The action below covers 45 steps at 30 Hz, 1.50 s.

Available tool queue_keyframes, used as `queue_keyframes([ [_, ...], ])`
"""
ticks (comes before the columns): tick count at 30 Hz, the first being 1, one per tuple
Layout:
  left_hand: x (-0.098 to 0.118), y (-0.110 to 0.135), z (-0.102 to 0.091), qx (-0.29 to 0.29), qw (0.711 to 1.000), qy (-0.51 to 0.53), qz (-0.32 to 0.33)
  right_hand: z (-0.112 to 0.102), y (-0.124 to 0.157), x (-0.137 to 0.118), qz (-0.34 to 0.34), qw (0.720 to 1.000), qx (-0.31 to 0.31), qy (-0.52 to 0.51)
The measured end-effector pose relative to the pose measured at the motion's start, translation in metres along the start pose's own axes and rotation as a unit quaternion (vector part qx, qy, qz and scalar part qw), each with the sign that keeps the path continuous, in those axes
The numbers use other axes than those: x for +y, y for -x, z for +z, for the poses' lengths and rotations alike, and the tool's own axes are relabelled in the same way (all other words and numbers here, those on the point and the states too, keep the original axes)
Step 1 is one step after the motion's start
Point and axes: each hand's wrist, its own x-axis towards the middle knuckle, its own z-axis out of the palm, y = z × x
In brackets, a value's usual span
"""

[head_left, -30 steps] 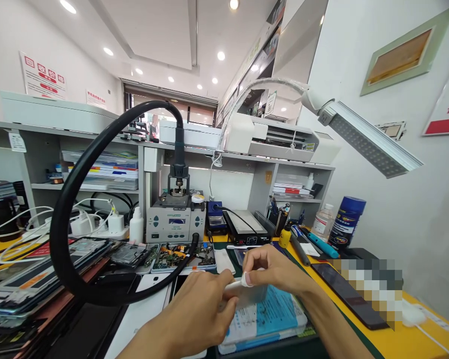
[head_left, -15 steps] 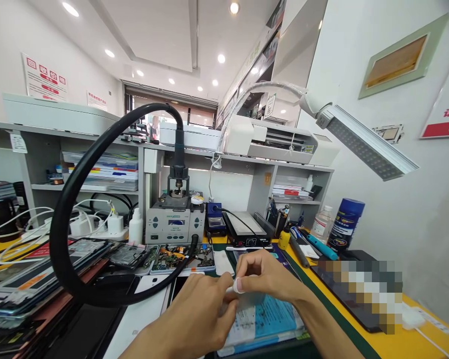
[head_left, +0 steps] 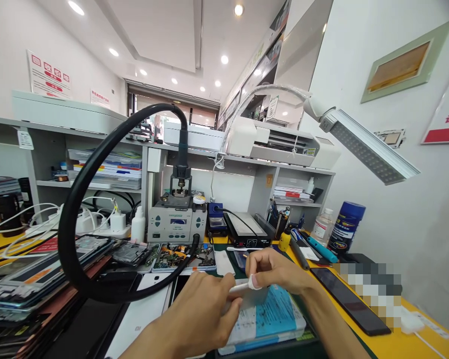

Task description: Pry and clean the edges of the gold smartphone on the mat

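Note:
My left hand (head_left: 205, 311) is closed on the near left end of a thin pale slab (head_left: 260, 297), shaped like a phone and seen nearly edge-on. My right hand (head_left: 275, 271) pinches a small white piece (head_left: 253, 281) between thumb and fingers at the slab's upper edge. Whether that piece is cloth or part of the slab, I cannot tell. Under both hands lies a blue and white printed packet (head_left: 277, 314). The slab's far face is hidden from me.
A thick black hose (head_left: 65, 239) loops up at left from the grey hot-air station (head_left: 175, 224). Phone parts (head_left: 41, 269) are stacked on the left. A board tray (head_left: 185, 257) sits behind my hands. At right lie a dark phone (head_left: 349, 301) and a blue spray can (head_left: 346, 227).
My right hand has moved right along the slab's edge, away from my left hand, showing more of the pale edge between them. The whole view has shifted slightly.

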Motion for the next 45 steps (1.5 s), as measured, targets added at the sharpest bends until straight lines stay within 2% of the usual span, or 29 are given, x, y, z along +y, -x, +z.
queue_keyframes([
  [9, 0.000, 0.000, 0.003, 0.019, 1.000, -0.002, 0.005, 0.028, -0.007, 0.000, -0.031, 0.999, 0.012, -0.025],
  [21, 0.001, 0.000, 0.005, 0.021, 0.999, -0.023, 0.017, -0.003, -0.002, 0.004, 0.002, 1.000, -0.017, -0.013],
  [32, 0.000, -0.002, 0.000, 0.015, 1.000, 0.020, 0.001, 0.009, -0.005, 0.004, -0.020, 0.999, 0.004, 0.038],
  [37, -0.004, -0.003, -0.004, 0.006, 1.000, 0.013, -0.021, 0.008, -0.002, -0.001, -0.038, 0.994, 0.028, 0.095],
  [45, -0.014, -0.007, -0.016, 0.000, 0.998, 0.021, -0.060, 0.005, -0.008, 0.005, -0.047, 0.990, 0.051, 0.122],
])
